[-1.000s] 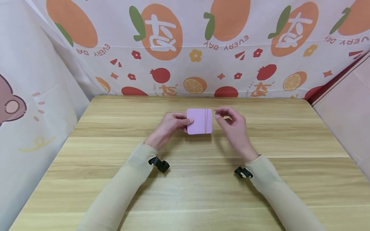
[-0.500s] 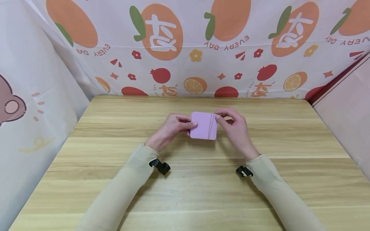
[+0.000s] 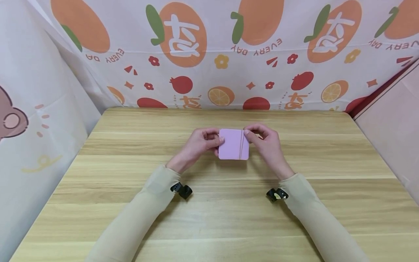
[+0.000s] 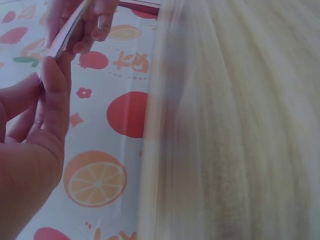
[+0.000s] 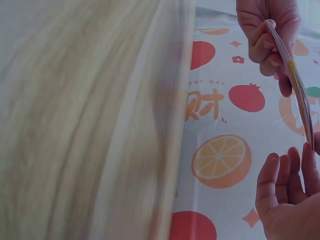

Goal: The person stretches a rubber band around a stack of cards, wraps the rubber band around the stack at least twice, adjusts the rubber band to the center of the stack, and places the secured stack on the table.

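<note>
A thin stack of square lilac cards with rounded corners is held up over the table. A thin rubber band runs round it near its right side. My left hand grips the stack's left edge, thumb on the lilac face and fingers behind. At the upper right corner, thumb and forefinger of my right hand pinch the edge close to the band's top end. The right wrist view shows the stack edge-on, with its layered edges and the yellowish band across them.
The wood-grain table lies under both forearms. A fruit-printed cloth hangs behind its far edge, and a white cloth hangs at the left. Each wrist wears a black camera strap.
My left hand has brought the card stack to the right and slightly nearer. The right hand, earlier just apart from the stack, now pinches its upper right corner.
</note>
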### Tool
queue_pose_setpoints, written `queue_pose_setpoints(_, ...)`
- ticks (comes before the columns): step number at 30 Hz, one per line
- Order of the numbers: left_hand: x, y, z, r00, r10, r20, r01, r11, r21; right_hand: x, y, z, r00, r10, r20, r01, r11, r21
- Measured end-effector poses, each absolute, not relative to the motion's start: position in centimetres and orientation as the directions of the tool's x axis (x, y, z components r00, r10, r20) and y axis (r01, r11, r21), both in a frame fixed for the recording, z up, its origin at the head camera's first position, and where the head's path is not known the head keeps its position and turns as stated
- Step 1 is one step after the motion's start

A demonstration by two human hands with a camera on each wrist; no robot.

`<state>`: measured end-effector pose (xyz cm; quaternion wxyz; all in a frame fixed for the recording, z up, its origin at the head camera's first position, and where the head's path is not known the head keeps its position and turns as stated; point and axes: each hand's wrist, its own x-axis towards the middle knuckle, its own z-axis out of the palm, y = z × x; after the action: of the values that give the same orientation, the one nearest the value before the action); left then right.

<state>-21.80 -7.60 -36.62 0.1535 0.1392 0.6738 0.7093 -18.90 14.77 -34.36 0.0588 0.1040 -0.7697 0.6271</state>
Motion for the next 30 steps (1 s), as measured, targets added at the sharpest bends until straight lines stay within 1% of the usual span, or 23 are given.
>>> queue_pose_setpoints(8, -21.6, -7.4, -36.5, -0.92, 0.387, 0.058, 0.05, -0.032, 0.998, -20.6, 15.5, -36.9, -0.971, -0.077, 0.228, -0.238, 0.163, -0.958)
queue_pose_setpoints(14, -21.6, -7.2, -36.5, -0.921, 0.379, 0.09, 0.094, -0.007, 0.996, -20.8, 15.5, -37.3, -0.962, -0.091, 0.256, -0.268, 0.164, -0.949)
queue_pose_setpoints(21, -21.5, -7.1, -36.4, -0.922, 0.378, 0.084, 0.081, -0.024, 0.996, -20.8, 15.5, -37.2, -0.969, -0.119, 0.214, -0.23, 0.139, -0.963)
queue_pose_setpoints(30, -21.6, -6.9, -36.7, -0.913, 0.398, 0.089, 0.084, -0.031, 0.996, -21.1, 15.6, -37.5, -0.973, -0.164, 0.16, -0.186, 0.156, -0.97)
